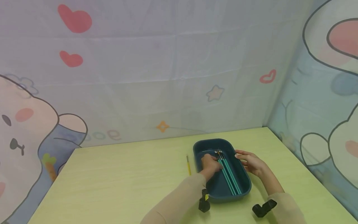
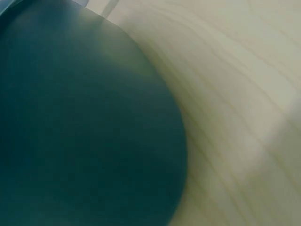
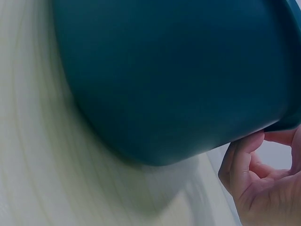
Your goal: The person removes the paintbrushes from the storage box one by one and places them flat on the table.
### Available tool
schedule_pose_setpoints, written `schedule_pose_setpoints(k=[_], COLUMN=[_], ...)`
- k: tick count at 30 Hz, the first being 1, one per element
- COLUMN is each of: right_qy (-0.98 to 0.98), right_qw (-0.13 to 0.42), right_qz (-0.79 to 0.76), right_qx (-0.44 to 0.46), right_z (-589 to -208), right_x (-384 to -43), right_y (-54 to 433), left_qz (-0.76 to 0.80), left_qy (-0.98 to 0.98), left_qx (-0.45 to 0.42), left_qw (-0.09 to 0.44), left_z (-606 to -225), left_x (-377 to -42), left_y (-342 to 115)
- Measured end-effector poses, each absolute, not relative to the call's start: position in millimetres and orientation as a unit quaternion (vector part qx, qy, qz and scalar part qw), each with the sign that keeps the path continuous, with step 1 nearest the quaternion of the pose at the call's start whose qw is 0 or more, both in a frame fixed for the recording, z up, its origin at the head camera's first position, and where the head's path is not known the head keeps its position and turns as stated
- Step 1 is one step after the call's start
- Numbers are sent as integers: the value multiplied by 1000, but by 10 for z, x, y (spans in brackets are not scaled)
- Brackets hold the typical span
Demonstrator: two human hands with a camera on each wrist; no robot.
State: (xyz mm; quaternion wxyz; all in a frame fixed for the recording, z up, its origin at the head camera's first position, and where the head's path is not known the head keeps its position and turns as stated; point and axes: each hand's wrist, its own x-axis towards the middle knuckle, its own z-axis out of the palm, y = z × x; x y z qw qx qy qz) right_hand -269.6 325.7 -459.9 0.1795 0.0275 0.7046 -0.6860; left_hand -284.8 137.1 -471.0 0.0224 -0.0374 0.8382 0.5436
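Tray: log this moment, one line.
Left hand: inside tray, at teal brushes | Right hand: touching tray | Yellow stick: on table beside tray

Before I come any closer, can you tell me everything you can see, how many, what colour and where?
Tray: one, dark blue-green, on the table's right half
Slim brushes: several, exact count unclear, teal handles, inside the tray
Thin stick: one, yellow, on the table left of the tray
Table: one, pale yellow-green, under the tray
Cloth backdrop: pale, behind the table
Printed hearts: three, pink-red, on the backdrop
Printed star: one, peach, on the backdrop
Printed carrot: one, orange and green, far left
Wrist devices: two, black, one by each wrist
Sleeves: two, beige, on the arms
Left grip: one, inside the tray beside the brushes
Right grip: one, at the tray's right rim
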Motion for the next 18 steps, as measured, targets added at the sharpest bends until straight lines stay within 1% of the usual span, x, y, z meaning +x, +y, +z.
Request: schedule_pose_setpoints(k=[6,12,18], right_qy=[703,701,702], right_qw=[176,172,170], right_qz=[-689,-692,-690], right_qx=[27,31,34], right_z=[-4586,-4596,-4591], right_x=[-2692,-2692,-2689], right_y=[3254,3256,3248], left_qz=[495,436,436], left_qy=[869,900,899], left_qx=[-27,-10,4], left_qw=[3,-28,-44], left_z=[-4611,-4543,-4569], left_x=[-2784,-2699,-2698], left_y=[1367,1352,1361])
